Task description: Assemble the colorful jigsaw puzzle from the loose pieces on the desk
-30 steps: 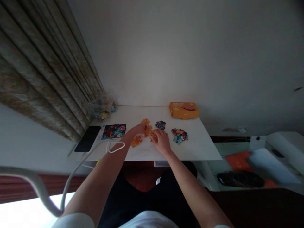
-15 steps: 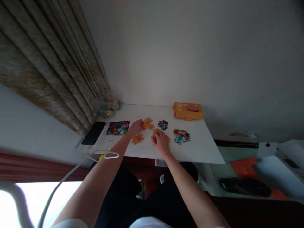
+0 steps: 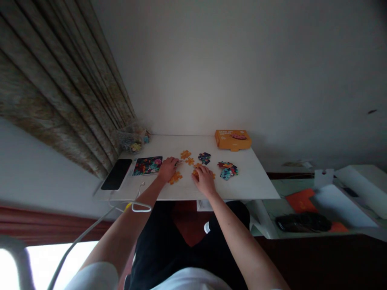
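My left hand [image 3: 168, 170] is closed, with a small puzzle piece [image 3: 179, 162] showing at its fingertips. Just below it lies a group of orange puzzle pieces [image 3: 175, 178], partly covered by the hand. My right hand [image 3: 204, 180] rests with fingers spread over more orange pieces [image 3: 196, 165], hiding most of them. Between and beyond the hands are further orange pieces [image 3: 185, 154]. Dark blue pieces [image 3: 204, 158] lie past my right hand, and a pile of red and teal pieces [image 3: 228, 172] is to its right. Left of my left hand is a colourful picture card [image 3: 147, 165].
An orange puzzle box [image 3: 233, 140] stands at the back right of the white table [image 3: 254, 181]. A phone [image 3: 117, 174] and a clear bag of pieces [image 3: 132, 141] are at the left. A white cable end [image 3: 141, 207] hangs by my left forearm.
My left hand has drawn back left and nearer to me from the upper orange pieces, a piece at its fingertips. My right hand stays over its pieces. The view has shifted slightly.
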Demonstrator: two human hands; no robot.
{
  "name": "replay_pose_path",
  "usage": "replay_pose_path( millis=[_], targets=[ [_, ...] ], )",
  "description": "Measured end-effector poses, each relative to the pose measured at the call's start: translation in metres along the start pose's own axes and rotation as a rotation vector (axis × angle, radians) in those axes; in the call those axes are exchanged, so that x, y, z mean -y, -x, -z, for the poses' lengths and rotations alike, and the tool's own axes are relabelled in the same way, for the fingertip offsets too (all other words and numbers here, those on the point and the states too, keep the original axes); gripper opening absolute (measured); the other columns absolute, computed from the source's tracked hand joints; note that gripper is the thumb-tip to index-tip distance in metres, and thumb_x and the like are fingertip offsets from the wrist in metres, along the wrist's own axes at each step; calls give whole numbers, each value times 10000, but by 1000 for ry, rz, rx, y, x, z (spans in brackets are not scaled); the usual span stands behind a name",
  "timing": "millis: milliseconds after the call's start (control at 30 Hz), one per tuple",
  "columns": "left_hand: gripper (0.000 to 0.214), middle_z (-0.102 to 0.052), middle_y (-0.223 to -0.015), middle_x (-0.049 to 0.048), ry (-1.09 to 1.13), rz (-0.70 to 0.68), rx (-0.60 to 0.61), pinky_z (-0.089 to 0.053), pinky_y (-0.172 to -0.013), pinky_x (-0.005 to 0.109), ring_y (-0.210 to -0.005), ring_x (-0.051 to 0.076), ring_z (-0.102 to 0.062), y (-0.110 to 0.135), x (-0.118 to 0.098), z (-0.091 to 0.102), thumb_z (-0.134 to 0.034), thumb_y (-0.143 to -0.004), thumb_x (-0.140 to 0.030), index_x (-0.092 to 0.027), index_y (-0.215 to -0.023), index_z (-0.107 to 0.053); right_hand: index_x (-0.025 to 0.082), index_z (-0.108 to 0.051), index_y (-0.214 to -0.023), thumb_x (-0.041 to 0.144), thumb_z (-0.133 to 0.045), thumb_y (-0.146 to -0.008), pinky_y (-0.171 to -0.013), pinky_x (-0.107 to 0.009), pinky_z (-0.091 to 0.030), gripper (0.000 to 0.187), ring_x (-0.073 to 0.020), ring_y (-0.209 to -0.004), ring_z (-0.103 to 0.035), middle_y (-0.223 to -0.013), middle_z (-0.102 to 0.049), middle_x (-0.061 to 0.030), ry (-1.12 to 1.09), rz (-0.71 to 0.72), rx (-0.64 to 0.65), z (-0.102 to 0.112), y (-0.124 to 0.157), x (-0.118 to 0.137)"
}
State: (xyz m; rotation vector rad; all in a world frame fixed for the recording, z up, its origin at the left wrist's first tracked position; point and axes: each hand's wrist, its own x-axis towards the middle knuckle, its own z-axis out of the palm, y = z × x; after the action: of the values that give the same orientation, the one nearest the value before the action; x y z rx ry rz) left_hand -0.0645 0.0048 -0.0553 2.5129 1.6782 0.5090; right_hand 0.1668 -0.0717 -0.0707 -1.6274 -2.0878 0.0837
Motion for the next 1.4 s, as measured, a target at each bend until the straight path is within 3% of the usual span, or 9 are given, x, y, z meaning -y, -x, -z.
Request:
replay_pose_path(
  millis=[200,433,533,667,767,933,1100,1267,1400],
  targets=[
    [212,-651,-1137,114,59,-9,-65,-480,-1008,403,-1112,277,-592,2,6,-9,-619,-972,-285,-208,-1161,-674,214,-688,-1214,381,-595,-1006,-1022,-432,-420,283,-291,-1238,-540,-1291,-664,-131,3,-18,2,1,0,1],
    [501,-582,-1164,119,148,35,-94,-450,-1042,446,-1140,312,-555,5,5,-7,-777,-839,-458,-195,-1248,-656,216,-693,-1208,373,-597,-1002,-1034,-440,-420,276,-291,-1237,-542,-1282,-666,-129,4,-30,4,4,0,4],
    [513,-563,-1157,101,206,80,-150,-451,-1057,429,-1147,293,-554,4,8,-7,-751,-845,-390,-192,-1302,-629,213,-696,-1188,377,-600,-1001,-1019,-436,-425,267,-292,-1220,-548,-1256,-674,-130,3,-30,-4,3,-1,3],
    [401,-571,-1101,87,341,170,-260,-474,-1043,375,-1094,225,-591,-10,14,-2,-449,-951,-151,-179,-1311,-626,205,-693,-1182,378,-598,-1005,-1008,-433,-427,264,-292,-1214,-553,-1248,-679,-129,-2,-24,-10,1,-1,2],
    [424,-609,-1116,99,378,138,-283,-499,-1014,356,-1067,211,-617,-21,14,3,-400,-954,-111,-166,-1299,-641,202,-689,-1182,375,-602,-1006,-1006,-430,-428,262,-289,-1218,-552,-1259,-676,-128,-3,-23,-14,0,-2,1],
    [303,-724,-1116,111,229,-27,-92,-485,-1047,419,-1103,254,-647,-16,7,8,-489,-967,-163,-203,-1086,-764,208,-693,-1163,366,-615,-999,-991,-423,-438,240,-289,-1203,-562,-1247,-682,-125,-3,-30,-16,2,-2,2],
    [289,-746,-1265,98,186,-128,63,-449,-1115,445,-1207,264,-662,3,10,7,-545,-998,-294,-258,-1153,-785,200,-695,-1170,342,-605,-1003,-1008,-439,-438,236,-297,-1229,-556,-1284,-671,-131,-4,-52,-34,0,-2,1],
    [325,-665,-1431,63,194,-139,104,-348,-1217,497,-1353,260,-590,9,19,6,-621,-951,-271,-320,-1244,-750,203,-698,-1180,336,-586,-1010,-1010,-436,-442,243,-295,-1230,-558,-1279,-674,-136,-18,-44,-42,-1,-1,0],
    [377,-645,-1458,58,202,-87,157,-357,-1216,490,-1372,250,-574,1,23,9,-608,-932,-203,-308,-1273,-732,201,-696,-1171,329,-580,-1012,-994,-430,-443,235,-295,-1219,-568,-1257,-687,-129,-20,-41,-35,0,-1,0]
  ],
)
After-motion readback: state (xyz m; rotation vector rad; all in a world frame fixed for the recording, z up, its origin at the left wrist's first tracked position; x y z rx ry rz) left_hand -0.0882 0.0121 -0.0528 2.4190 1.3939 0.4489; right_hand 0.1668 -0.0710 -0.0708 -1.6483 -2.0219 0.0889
